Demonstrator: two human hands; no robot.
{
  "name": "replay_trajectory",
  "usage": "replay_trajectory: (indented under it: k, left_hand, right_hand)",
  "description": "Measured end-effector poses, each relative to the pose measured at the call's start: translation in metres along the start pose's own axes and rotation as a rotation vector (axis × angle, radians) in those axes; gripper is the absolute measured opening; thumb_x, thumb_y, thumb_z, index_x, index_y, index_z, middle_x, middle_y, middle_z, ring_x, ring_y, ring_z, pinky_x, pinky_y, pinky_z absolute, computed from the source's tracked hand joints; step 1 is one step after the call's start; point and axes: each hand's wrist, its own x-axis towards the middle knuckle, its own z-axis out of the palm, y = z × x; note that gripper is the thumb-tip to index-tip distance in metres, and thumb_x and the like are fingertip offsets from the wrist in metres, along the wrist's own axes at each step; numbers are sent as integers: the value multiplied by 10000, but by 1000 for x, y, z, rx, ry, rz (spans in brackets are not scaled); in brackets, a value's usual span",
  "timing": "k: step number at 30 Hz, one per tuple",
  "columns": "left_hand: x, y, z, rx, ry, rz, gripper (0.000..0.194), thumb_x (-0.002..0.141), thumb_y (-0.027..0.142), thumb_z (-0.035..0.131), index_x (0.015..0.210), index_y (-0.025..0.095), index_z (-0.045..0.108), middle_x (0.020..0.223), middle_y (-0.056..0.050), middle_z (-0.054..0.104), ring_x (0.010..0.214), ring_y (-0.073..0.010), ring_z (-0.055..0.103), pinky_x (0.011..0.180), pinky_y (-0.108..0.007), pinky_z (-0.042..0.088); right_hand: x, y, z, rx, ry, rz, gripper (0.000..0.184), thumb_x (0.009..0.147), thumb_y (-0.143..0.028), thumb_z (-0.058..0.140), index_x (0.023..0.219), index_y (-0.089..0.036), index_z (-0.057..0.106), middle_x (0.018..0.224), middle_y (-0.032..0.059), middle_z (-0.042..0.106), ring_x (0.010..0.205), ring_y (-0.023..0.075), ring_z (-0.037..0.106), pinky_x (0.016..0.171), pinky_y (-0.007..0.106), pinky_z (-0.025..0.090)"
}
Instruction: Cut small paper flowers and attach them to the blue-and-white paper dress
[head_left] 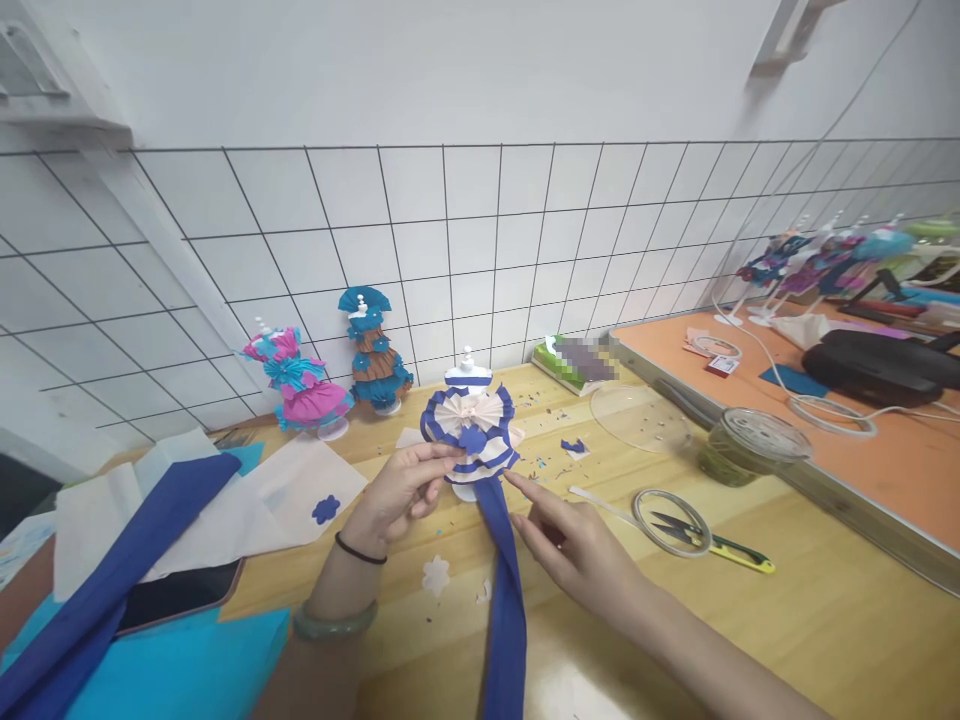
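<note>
A ruffled blue-and-cream paper dress (469,412) sits on a white miniature dress form (468,364), upright on the wooden desk (637,620) near the gridded wall. The left hand (405,482) has its grip pinched on the dress's front edge, thumb and forefinger together beside a blue paper flower. The right hand (574,540) holds nothing: its grip is loose, thumb apart from the forefinger, which points at the hem. A long blue paper strip (510,610) runs from below the dress toward the near side, between the hands. Left of it lies a cream flower cutout (436,576); farther left, a blue flower cutout (325,510) rests on white paper (274,495). Behind the left hand stand a pink-and-blue dressed form (313,390) and a teal-and-brown one (376,358). To the right, yellow-handled snips (739,554) lie across a tape ring (643,520), near a round lidded container (757,450).
</note>
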Motion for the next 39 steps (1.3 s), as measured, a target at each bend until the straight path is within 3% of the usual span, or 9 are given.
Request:
replay_trajectory:
  k: [6, 11, 16, 19, 22, 26, 30, 33, 39]
  left_hand:
    - [-15, 13, -29, 241, 21, -61, 268, 698, 353, 616, 862, 140, 623, 375, 78, 417, 269, -9, 258, 293, -124, 121]
    - [-20, 18, -36, 211, 202, 108, 239, 709, 393, 605, 764, 160, 588, 383, 84, 400, 279, -9, 231, 298, -120, 131]
    - [-14, 26, -27, 91, 342, 323, 205, 704, 343, 628, 776, 163, 560, 408, 86, 400, 321, -20, 292, 337, -126, 192]
    - [-10, 34, -21, 84, 404, 391, 206, 694, 336, 638, 772, 162, 562, 421, 82, 406, 350, -33, 324, 352, -139, 216]
    - [-6, 45, -13, 159, 525, 513, 213, 680, 347, 646, 773, 167, 582, 478, 66, 449, 410, -51, 384, 396, -158, 288]
    - [2, 61, 5, 395, 648, 666, 265, 672, 369, 644, 849, 172, 629, 720, -3, 604, 591, -87, 515, 559, -190, 410]
    - [17, 76, 22, 624, 620, 663, 401, 671, 424, 625, 968, 155, 637, 944, -79, 653, 813, -174, 579, 710, -266, 450]
    - [27, 83, 31, 662, 577, 672, 438, 661, 438, 628, 994, 154, 641, 1002, -96, 654, 876, -203, 581, 755, -293, 449]
    - [38, 88, 39, 683, 545, 619, 318, 614, 425, 664, 776, 153, 690, 821, -72, 695, 761, -195, 608, 642, -254, 460]
  right_hand:
    - [-39, 26, -19, -7, -64, 179, 426, 884, -274, 365, 1290, -146, 390, 534, -47, 464, 461, 105, 422, 499, 208, 343]
    - [-62, 34, -29, -32, -165, 311, 439, 885, -300, 345, 1297, -156, 398, 543, -31, 509, 487, 118, 469, 516, 210, 381]
    - [-73, 34, -31, -59, -212, 337, 423, 880, -299, 357, 1274, -174, 444, 576, -3, 590, 531, 143, 547, 541, 222, 416]
    - [-78, 35, -29, -39, -236, 338, 409, 878, -311, 364, 1253, -188, 472, 740, 49, 678, 668, 185, 619, 614, 253, 456]
    - [-82, 35, -26, -3, -265, 301, 389, 881, -299, 359, 1232, -199, 496, 966, 89, 680, 817, 208, 638, 702, 273, 476]
    - [-87, 38, -21, -13, -281, 229, 382, 874, -260, 374, 1233, -212, 495, 1026, 88, 668, 842, 210, 646, 744, 281, 485]
    - [-91, 44, -19, -3, -259, 202, 369, 871, -262, 386, 1216, -225, 513, 1017, 83, 674, 843, 214, 650, 750, 279, 491]
    - [-93, 47, -21, -18, -256, 216, 360, 878, -273, 371, 1198, -221, 528, 1018, 82, 674, 856, 214, 647, 759, 283, 490]
    - [-96, 52, -27, -22, -281, 237, 356, 886, -280, 352, 1184, -216, 536, 1000, 79, 679, 832, 202, 649, 762, 270, 479]
